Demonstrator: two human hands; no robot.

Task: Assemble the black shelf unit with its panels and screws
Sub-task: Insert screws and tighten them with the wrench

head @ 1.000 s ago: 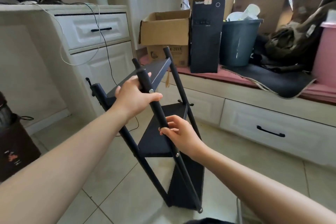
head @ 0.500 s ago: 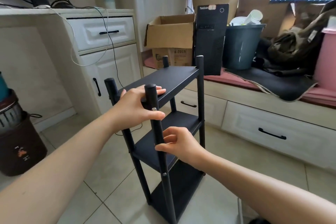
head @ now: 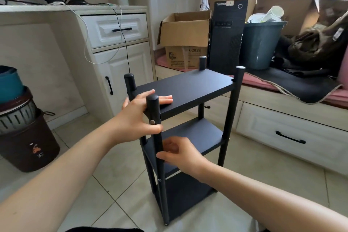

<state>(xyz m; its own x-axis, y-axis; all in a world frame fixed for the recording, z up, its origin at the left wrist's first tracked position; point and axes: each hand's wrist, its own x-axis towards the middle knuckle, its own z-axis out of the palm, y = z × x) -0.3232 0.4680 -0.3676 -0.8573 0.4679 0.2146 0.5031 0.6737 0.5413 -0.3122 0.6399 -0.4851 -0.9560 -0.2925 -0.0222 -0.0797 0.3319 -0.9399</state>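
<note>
The black shelf unit (head: 188, 128) stands upright on the tiled floor (head: 113, 184) just in front of the person, between the white cabinet (head: 120, 66) and the window bench (head: 282, 118), with all three panels seated between four posts. The left hand (head: 139, 118) lies over the near corner of the top panel (head: 188, 88): its fingers (head: 165, 100) are stretched flat on the panel's surface while the thumb hooks round the near front post (head: 156, 147), just under a visible screw head (head: 152, 122). The right hand (head: 180, 154) is lower, beside the same post at the level of the middle panel (head: 197, 135); its fingers are curled loosely toward the post, but blur keeps me from telling whether they grip it or merely touch it. A second screw (head: 159, 180) shows further down the post. By my reading the assembly is essentially finished, and the step in hand is setting the unit on its feet and testing it. The next move calls for a gentle rock to check that all four feet sit flat and the posts stand square, then a look at each screw for slack; any wobble would call for tightening before release.
</note>
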